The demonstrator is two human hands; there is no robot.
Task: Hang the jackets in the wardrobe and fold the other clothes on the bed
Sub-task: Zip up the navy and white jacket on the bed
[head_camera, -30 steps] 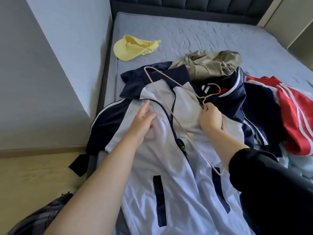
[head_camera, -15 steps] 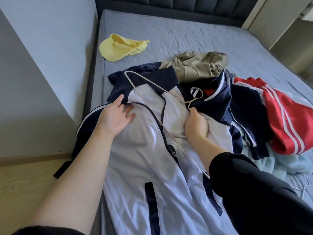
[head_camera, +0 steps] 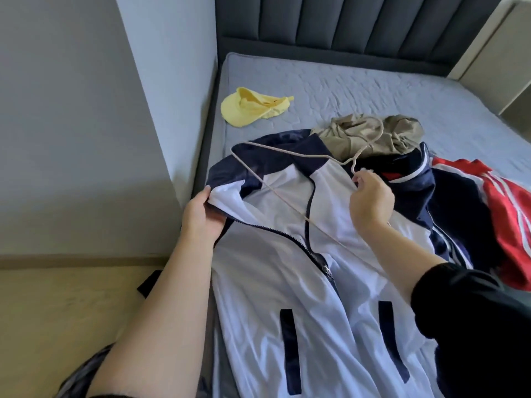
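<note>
The white-and-navy track jacket (head_camera: 287,268) lies front-up along the bed's (head_camera: 344,90) left edge, with its hem toward the near edge and its zip partly undone at the chest. The left hand (head_camera: 201,216) grips the jacket's left shoulder at the opened front and lifts the flap clear of the mattress. The right hand (head_camera: 370,202) pinches the neck of a beige wire hanger (head_camera: 287,151) just under the hook, holding it tilted over the collar.

To do this step well, the hanger's far arm likely needs to go under the raised flap and into that shoulder. The other shoulder can then be drawn over the near arm, with the hook kept outside the collar. The fabric looks slippery, so the flap should be held open wide.

A second navy jacket (head_camera: 448,202) touches the first on its right, and its collar lies under the hook, where the wire could snag. A red striped garment (head_camera: 505,214) lies beyond it. A khaki garment (head_camera: 367,133) is bunched just past the collar. A yellow cap (head_camera: 253,106) sits well apart, by the left edge toward the headboard (head_camera: 344,30).
</note>
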